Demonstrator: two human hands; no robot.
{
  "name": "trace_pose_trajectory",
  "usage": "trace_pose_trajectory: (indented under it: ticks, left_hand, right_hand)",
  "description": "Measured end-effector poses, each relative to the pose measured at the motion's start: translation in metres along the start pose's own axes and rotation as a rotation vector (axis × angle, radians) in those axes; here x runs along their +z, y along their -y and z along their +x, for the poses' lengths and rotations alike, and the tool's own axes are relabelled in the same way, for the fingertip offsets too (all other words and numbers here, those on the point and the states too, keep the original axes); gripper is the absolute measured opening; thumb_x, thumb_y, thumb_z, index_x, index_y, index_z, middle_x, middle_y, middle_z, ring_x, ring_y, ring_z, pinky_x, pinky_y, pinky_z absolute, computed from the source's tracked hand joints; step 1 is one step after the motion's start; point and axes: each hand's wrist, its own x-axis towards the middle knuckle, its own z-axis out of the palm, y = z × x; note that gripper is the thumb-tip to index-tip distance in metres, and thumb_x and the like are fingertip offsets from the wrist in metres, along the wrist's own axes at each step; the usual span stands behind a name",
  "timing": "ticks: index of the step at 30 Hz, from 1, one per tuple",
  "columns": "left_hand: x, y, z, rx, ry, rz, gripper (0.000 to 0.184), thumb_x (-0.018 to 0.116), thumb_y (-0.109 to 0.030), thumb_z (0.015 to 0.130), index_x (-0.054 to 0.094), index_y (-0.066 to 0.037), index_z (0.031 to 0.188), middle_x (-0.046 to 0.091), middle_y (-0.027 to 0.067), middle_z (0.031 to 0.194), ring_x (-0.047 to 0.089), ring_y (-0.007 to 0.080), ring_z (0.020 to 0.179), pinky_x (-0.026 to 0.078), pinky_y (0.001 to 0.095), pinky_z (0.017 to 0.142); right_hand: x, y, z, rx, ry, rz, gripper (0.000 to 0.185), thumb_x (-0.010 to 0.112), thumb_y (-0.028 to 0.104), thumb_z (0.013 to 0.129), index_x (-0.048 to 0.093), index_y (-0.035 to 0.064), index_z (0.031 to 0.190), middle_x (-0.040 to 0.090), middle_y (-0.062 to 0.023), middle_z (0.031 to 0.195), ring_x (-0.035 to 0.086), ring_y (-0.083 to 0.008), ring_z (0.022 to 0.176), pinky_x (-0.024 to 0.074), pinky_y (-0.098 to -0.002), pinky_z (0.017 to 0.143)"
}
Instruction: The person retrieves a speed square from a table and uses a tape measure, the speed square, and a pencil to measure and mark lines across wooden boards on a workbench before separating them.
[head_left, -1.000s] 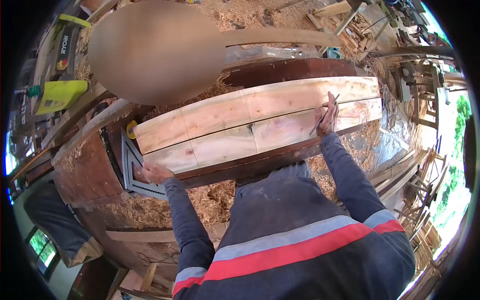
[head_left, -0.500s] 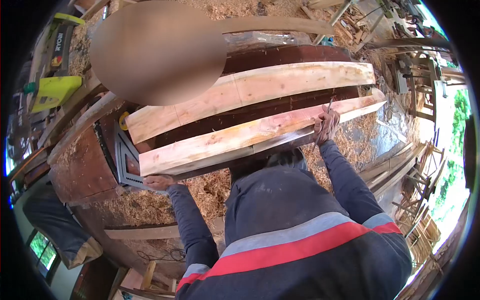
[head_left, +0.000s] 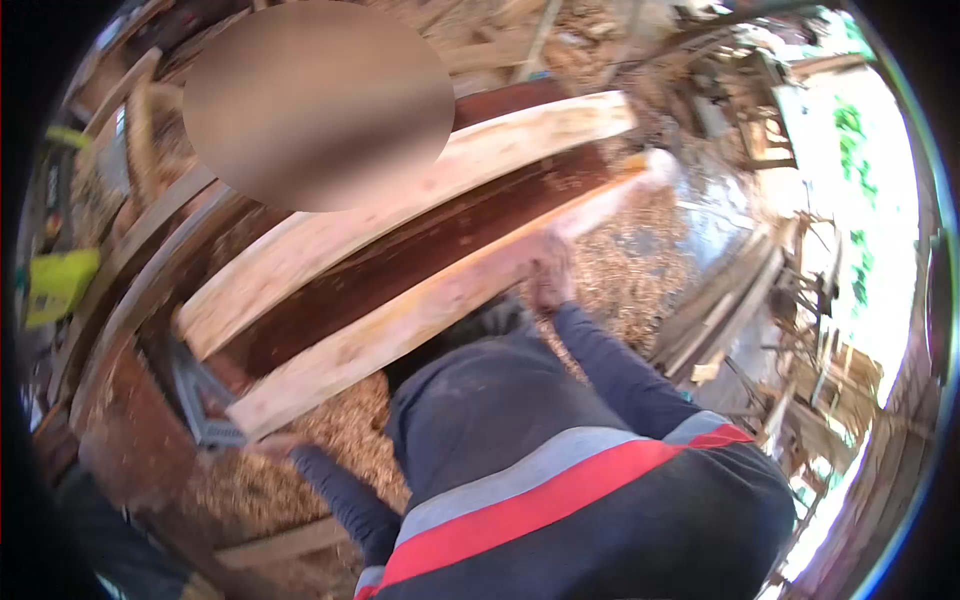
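A pale, thick wooden plank (head_left: 400, 335) lies slantwise in front of my body. My left hand (head_left: 275, 446) grips its near-left end from below, the fingers partly hidden by the wood. Farther along the front edge, my right hand (head_left: 548, 275) is closed over the same plank, blurred by motion. Whether a thin stick is still in those fingers cannot be made out. A second pale plank (head_left: 500, 150) lies behind, roughly parallel, on a dark reddish-brown wooden surface (head_left: 420, 237). Beside my left hand is a grey metal speed square (head_left: 200, 400).
Wood shavings (head_left: 630, 260) cover the floor around the work. Stacked boards (head_left: 725, 290) lie at the right. A yellow-green tool (head_left: 60, 285) and curved timber (head_left: 140, 280) are at the left. A blurred oval covers the upper left.
My view has swung, so the planks slant more steeply and sit farther left. The near plank seems rolled, its front side no longer showing. Both hands stay at it.
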Motion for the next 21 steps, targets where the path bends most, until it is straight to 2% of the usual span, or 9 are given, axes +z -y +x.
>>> trace_pose_trajectory:
  ticks: [3,5,6,8,11,13,15,17,21]
  left_hand:
    - [0.005,-0.023,-0.015,0.128,0.097,0.364,0.067,0.04,-0.05,0.1,0.045,0.006,0.136,0.054,0.0283,0.129,0.055,0.0388,0.114,0.043,0.0456,0.102]
    - [0.009,-0.02,0.0,0.276,0.194,0.698,0.065,0.043,-0.047,0.101,0.039,0.003,0.143,0.048,0.0282,0.137,0.049,0.0412,0.124,0.037,0.0481,0.108]
    - [0.014,-0.018,-0.011,0.272,0.201,0.695,0.065,0.043,-0.047,0.101,0.039,0.003,0.143,0.048,0.0282,0.137,0.049,0.0412,0.124,0.037,0.0481,0.108]
    - [0.03,-0.02,-0.037,0.941,-0.094,1.046,0.063,0.044,-0.041,0.1,0.035,0.002,0.146,0.038,0.0275,0.147,0.04,0.0409,0.133,0.034,0.0474,0.111]
    - [0.051,-0.015,-0.094,1.104,0.407,1.212,0.06,0.043,-0.035,0.1,0.033,0.0,0.148,0.029,0.0262,0.153,0.029,0.0399,0.142,0.025,0.049,0.115]
    - [0.059,-0.027,-0.164,1.255,0.58,1.198,0.061,0.043,-0.035,0.1,0.032,0.0,0.149,0.024,0.0248,0.157,0.021,0.0393,0.146,0.017,0.0504,0.118]
    - [0.051,-0.029,-0.195,1.28,0.923,1.039,0.059,0.041,-0.036,0.1,0.035,-0.004,0.149,0.022,0.0202,0.159,0.02,0.0366,0.147,0.017,0.05,0.118]
    - [0.034,-0.019,-0.186,1.511,1.014,1.089,0.056,0.04,-0.035,0.101,0.037,-0.007,0.149,0.025,0.0155,0.159,0.021,0.035,0.147,0.016,0.0494,0.118]
    - [-0.003,-0.031,-0.136,1.349,1.118,1.078,0.051,0.041,-0.031,0.101,0.041,-0.008,0.147,0.031,0.0124,0.157,0.025,0.0338,0.146,0.017,0.0493,0.119]
  right_hand:
    - [-0.012,0.018,0.017,-0.031,-0.086,-0.088,0.027,0.065,0.023,0.085,0.054,0.0073,0.105,0.045,-0.0294,0.139,0.041,-0.0478,0.13,0.0292,-0.0571,0.11]
    - [-0.017,0.023,0.019,0.003,-0.102,0.021,0.027,0.056,0.017,0.091,0.053,0.0022,0.112,0.047,-0.029,0.137,0.042,-0.0477,0.129,0.0291,-0.0585,0.11]
    - [-0.022,0.029,0.023,0.004,-0.104,0.012,0.027,0.056,0.017,0.091,0.053,0.0022,0.112,0.047,-0.029,0.137,0.042,-0.0477,0.129,0.0291,-0.0585,0.11]
    - [-0.034,0.037,0.032,0.016,-0.091,0.088,0.025,0.06,0.015,0.089,0.054,0.0014,0.109,0.051,-0.0295,0.132,0.045,-0.0485,0.126,0.0333,-0.0562,0.108]
    - [-0.034,0.034,0.028,0.031,-0.071,0.082,0.025,0.063,0.015,0.087,0.055,0.0013,0.107,0.053,-0.0295,0.129,0.047,-0.0478,0.125,0.0351,-0.0546,0.108]
    - [-0.037,0.028,0.025,0.037,-0.054,0.085,0.026,0.065,0.015,0.087,0.056,0.0011,0.107,0.054,-0.0296,0.127,0.049,-0.0473,0.123,0.0369,-0.0546,0.108]
    - [-0.032,0.014,0.018,0.003,0.039,0.086,0.028,0.063,0.021,0.089,0.055,0.0034,0.109,0.054,-0.0288,0.129,0.045,-0.0436,0.13,0.0324,-0.0516,0.112]
    - [-0.037,0.009,0.016,0.023,0.058,0.129,0.025,0.061,0.022,0.091,0.056,0.0045,0.109,0.051,-0.028,0.133,0.044,-0.0429,0.131,0.0323,-0.0509,0.112]
    - [-0.018,-0.024,0.002,0.071,0.217,0.088,0.031,0.052,0.021,0.096,0.056,0.0066,0.123,0.048,-0.0214,0.139,0.041,-0.0363,0.135,0.0309,-0.0483,0.113]
